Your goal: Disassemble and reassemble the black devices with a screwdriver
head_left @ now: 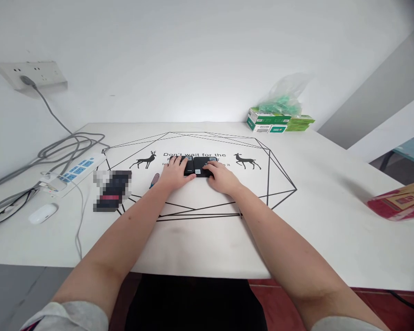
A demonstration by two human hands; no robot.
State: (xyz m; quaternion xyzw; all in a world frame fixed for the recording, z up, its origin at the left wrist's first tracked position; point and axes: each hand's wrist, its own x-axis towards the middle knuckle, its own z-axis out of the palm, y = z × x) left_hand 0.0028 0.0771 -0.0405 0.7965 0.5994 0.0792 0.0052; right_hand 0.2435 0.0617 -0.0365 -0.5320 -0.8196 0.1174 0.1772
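Two flat black box-like pieces lie side by side at the middle of the table. My left hand (175,172) covers most of the left black piece (189,168), its fingers over the top and its thumb along the near edge. Around the right end of the right black piece (200,165), which bears a small white label, my right hand (222,177) is closed, with a finger on its top. I cannot tell whether the two pieces are joined. Left of my left wrist lies a small dark object with a blue part (154,180), partly hidden by the forearm.
A blurred-out dark item (113,191), a white earbud case (43,213) and a power strip (77,171) with grey cables are at the left. Green-and-white boxes (271,122) under a plastic bag stand back right. A red-and-tan package (400,201) lies at the right edge.
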